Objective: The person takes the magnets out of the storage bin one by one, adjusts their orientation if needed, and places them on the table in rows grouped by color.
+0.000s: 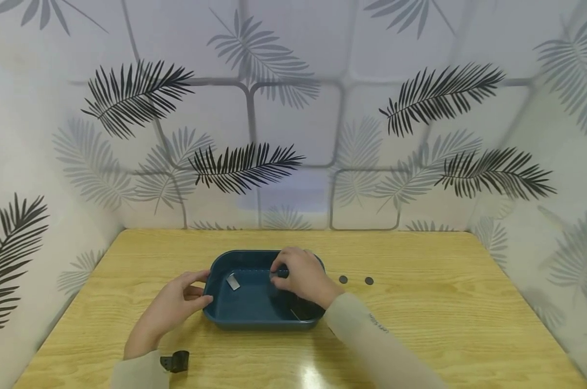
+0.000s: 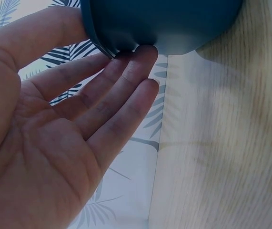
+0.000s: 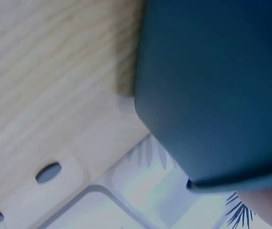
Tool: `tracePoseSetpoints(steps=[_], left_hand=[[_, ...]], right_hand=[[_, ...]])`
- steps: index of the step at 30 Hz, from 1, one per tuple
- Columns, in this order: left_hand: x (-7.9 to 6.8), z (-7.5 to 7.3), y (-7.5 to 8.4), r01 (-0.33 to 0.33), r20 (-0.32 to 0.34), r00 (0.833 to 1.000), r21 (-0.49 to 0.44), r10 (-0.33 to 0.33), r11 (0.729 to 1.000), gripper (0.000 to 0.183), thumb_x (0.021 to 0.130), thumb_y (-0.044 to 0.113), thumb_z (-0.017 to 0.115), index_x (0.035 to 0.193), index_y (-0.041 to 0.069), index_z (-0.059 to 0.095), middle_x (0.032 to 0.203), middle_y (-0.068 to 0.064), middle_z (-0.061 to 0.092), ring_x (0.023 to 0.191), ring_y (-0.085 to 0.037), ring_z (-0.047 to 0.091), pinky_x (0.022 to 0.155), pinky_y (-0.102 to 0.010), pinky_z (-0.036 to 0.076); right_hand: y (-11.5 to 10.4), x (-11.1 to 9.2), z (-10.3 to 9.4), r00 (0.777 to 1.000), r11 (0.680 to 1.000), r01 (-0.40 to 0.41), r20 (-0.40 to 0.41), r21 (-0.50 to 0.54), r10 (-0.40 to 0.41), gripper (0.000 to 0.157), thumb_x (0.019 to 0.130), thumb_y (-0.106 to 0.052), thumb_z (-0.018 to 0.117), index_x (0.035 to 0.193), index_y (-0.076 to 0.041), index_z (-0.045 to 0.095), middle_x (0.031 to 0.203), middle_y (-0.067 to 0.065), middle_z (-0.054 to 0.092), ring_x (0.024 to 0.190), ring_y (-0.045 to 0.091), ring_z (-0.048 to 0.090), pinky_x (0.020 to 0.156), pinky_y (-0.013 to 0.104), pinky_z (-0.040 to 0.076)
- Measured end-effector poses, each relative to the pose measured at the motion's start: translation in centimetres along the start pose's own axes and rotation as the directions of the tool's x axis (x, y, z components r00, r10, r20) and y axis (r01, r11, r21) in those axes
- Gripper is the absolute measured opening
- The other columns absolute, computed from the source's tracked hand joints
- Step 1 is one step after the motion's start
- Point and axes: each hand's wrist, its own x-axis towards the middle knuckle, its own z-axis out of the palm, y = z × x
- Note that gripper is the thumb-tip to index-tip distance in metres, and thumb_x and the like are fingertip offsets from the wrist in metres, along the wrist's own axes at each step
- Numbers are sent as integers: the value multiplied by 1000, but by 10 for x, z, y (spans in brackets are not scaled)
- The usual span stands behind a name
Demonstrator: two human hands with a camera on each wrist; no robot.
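Note:
A dark blue plastic tub [image 1: 254, 326] stands on the table. At its left side my left hand [image 1: 179, 302] holds the rim; in the left wrist view the fingertips [image 2: 147, 55] touch the outer wall. My right hand [image 1: 303, 275] reaches over the tub's right side, thumb and forefinger pinching a small pale piece [image 1: 273, 275] whose kind is too small to tell. On the tub's floor, to the left, lies a small silvery rectangular piece [image 1: 232, 281]. Something dark with a thin yellowish edge [image 1: 295, 314] lies near the front right, partly in shadow.
Two small dark grey discs [image 1: 343, 279] lie on the wood-grain table [image 1: 444, 313] right of the tub; the right wrist view shows a disc [image 3: 48, 172] too. Behind the table rises a leaf-patterned wall covering [image 1: 293, 124]. A black strap piece [image 1: 179, 361] sits at my left wrist.

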Motion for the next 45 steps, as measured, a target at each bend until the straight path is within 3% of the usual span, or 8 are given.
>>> tracePoseSetpoints(steps=[10,24,39,45], left_hand=[[-1,-1,2,13,2,1000,15,-13,1000,62,99,15,71,152,-4,46,149,-25,53,121,-38,66,93,-40,63],[-1,0,2,14,6,1000,2,-14,1000,62,98,15,72,151,-5,46,148,-25,53,118,-35,67,89,-35,63],[1,-1,4,19,13,1000,8,-19,1000,63,98,15,71,152,-6,44,149,-27,51,120,-38,66,91,-39,63],[1,-1,3,19,14,1000,13,-19,1000,64,98,16,71,152,-5,45,149,-27,51,119,-36,66,91,-38,63]], right_hand=[[2,-5,-18,998,998,38,-50,59,-35,14,92,-24,80,102,-15,77,115,4,70,115,28,64,109,58,47],[10,-9,-26,993,997,42,-115,68,-33,12,90,-23,82,98,-16,77,110,1,72,112,26,66,106,55,49],[46,-26,-39,986,998,-8,-167,70,20,11,87,-19,84,95,-14,77,107,2,73,105,27,69,104,54,53],[60,-37,-49,984,992,-95,-144,87,107,11,89,-21,81,98,-16,77,125,10,71,122,34,65,110,57,51]])
